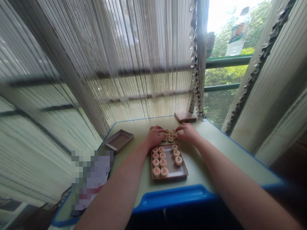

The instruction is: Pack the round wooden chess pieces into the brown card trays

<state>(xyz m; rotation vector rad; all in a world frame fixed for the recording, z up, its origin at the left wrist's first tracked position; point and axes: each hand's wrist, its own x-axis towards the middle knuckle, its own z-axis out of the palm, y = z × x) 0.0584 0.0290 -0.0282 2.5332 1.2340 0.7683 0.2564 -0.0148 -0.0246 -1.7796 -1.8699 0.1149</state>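
Note:
Several loose round Chinese chess pieces (170, 139) lie in a cluster beyond the tray. From the left, my left hand (157, 134) reaches to the cluster with its fingers stretched toward the pieces. On the opposite side my right hand (186, 132) touches the cluster, fingers apart. No piece is plainly gripped in either hand. Nearer me sits a shallow box tray (171, 174). Pieces with red characters (163, 163) fill two columns at its left, and three pieces with dark characters (178, 160) line its right side.
An upturned box lid (119, 140) rests at the table's left. A flat brown box (185, 117) stands at the far edge. Papers (96, 179) lie at the left. The table (230, 163) has a blue rim. A bottle (237, 35) and a can (210, 44) stand on the window rail.

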